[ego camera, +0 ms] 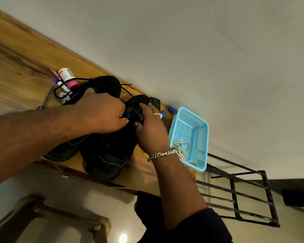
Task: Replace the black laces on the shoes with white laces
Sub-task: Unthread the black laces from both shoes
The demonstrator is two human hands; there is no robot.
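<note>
Two bare hands work at the lace area of a black shoe (107, 155): left hand (102, 113) curled over it, right hand (150, 130) pinching a black lace (126, 91). A second shoe (67, 149) sits beside it, near the wooden table (16, 67) edge. White laces (181, 149) lie in a blue basket (198, 123) just right.

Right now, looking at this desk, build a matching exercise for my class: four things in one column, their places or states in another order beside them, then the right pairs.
Things:
1. blue basket
2. black lace
3. right hand
4. white bottle

Places or states:
A. looped loose over the pens
B. wears a ring
C. at the desk's right end
D. has a pink cap

Pairs: 1-C, 2-A, 3-B, 4-D
</note>
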